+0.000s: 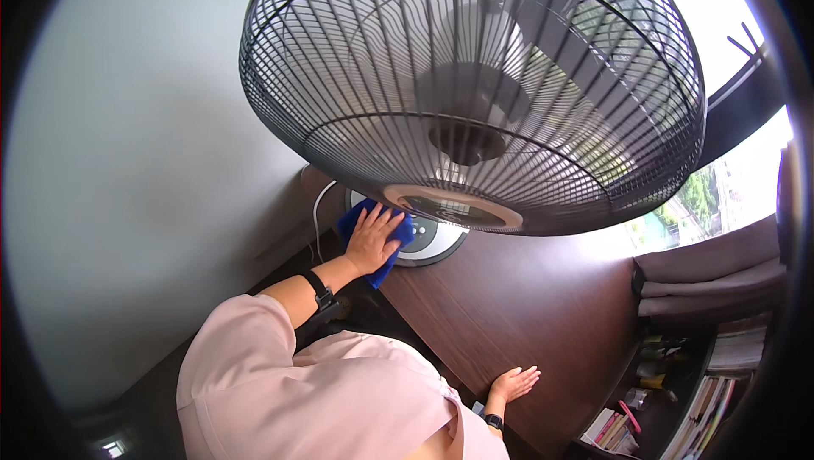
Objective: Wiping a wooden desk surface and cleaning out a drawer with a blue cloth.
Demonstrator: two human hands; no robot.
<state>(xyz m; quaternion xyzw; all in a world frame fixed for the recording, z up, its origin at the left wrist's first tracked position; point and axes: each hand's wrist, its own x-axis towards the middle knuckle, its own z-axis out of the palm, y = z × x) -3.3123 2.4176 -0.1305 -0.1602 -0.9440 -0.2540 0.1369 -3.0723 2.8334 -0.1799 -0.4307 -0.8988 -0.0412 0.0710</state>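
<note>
My left hand [374,240] lies flat with spread fingers on a blue cloth [347,225], pressing it against the round base [445,245] of an electric fan. The base is silver and dark grey with small round buttons, and the cloth covers its left part. Above it looms the fan's black wire cage [470,88], hiding the far side of the base. Lower right, my right hand [514,385] rests on the dark wood tabletop [509,294] near its edge, holding nothing.
A white cable [317,212] runs beside the base, near the pale wall [127,174]. On the right, a dark shelf [677,390] holds books [703,412] and small items, below a grey-brown curtain [712,269]. A bright window [718,186] lies behind the fan.
</note>
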